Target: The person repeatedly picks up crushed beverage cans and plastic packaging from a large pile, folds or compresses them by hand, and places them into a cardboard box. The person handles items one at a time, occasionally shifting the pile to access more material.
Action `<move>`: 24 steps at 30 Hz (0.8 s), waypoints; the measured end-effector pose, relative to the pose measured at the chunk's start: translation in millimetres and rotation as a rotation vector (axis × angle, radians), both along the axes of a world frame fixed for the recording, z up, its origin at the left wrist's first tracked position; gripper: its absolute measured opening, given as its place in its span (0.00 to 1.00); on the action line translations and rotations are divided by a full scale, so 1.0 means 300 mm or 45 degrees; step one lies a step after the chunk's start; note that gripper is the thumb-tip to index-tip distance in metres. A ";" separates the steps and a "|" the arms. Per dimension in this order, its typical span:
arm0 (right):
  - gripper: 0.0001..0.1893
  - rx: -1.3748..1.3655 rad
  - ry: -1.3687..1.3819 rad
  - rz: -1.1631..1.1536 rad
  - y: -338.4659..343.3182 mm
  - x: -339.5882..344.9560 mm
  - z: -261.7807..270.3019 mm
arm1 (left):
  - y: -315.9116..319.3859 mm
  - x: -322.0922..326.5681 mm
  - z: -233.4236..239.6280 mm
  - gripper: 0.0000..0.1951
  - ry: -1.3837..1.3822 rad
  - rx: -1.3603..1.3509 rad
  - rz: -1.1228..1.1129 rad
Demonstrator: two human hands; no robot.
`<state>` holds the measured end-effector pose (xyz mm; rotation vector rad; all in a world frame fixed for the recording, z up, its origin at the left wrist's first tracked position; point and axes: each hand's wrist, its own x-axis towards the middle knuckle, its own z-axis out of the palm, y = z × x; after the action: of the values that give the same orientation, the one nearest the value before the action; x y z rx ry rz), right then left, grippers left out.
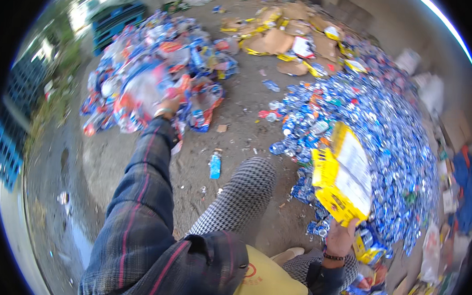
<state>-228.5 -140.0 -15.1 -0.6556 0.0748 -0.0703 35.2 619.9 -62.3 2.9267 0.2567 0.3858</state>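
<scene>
My left hand (169, 105) reaches out over the heap of crumpled plastic wrap (176, 56) at the upper left. Beside it a piece of clear, red and blue plastic film (145, 82) is blurred by motion; whether my fingers hold it cannot be told. On the right, my right hand (341, 237) grips the lower end of a flattened yellow cardboard carton (353, 169), its white side partly showing. The carton stands up in front of a large pile of crushed blue cans (392, 135).
Flattened cardboard (275, 41) lies at the top. On the ground between the piles are a small blue packet (215, 165) and scraps. Several blue pallets (9, 155) stand at the far left, near a wet strip. More plastic wrap (366, 290) lies at the lower right.
</scene>
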 end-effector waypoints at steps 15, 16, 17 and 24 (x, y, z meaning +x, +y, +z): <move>0.23 -0.236 0.034 -0.044 -0.016 0.053 0.123 | -0.821 0.049 0.261 0.18 -0.034 -0.417 -0.640; 0.24 -0.256 0.037 -0.077 -0.029 0.060 0.120 | -0.872 0.022 0.283 0.18 0.090 -0.538 -0.644; 0.24 -0.250 -0.045 -0.035 -0.042 0.067 0.108 | -0.913 -0.001 0.290 0.18 0.147 -0.583 -0.653; 0.25 -0.251 0.366 -0.272 -0.159 0.049 -0.068 | -0.884 -0.280 -0.374 0.23 0.431 -0.622 -0.462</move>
<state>-213.8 -187.6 -35.6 -0.8501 0.4193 -0.1909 -48.8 354.8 -174.4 2.4613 -0.1258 -0.2032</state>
